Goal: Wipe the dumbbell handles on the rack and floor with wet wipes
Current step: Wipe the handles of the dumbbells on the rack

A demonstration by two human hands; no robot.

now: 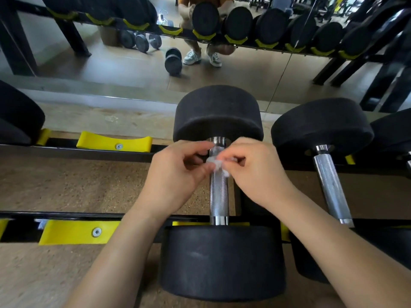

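Observation:
A black dumbbell with a knurled steel handle [219, 196] lies across the two rails of the rack [89, 154], straight ahead of me. Above the upper part of that handle, my left hand [175, 174] and my right hand [255, 172] both pinch a small crumpled white wet wipe [216, 164] between fingertips and thumbs. The wipe sits just over the handle, close to the far weight head. A second dumbbell with a bare steel handle [331, 187] rests on the rack to the right.
Yellow cradle pads [113, 142] mark vacant slots on the rails to the left. Another black dumbbell head [17, 116] sits at far left. A wall mirror [133, 70] behind the rack reflects more dumbbells, the floor and a crouching person's shoes.

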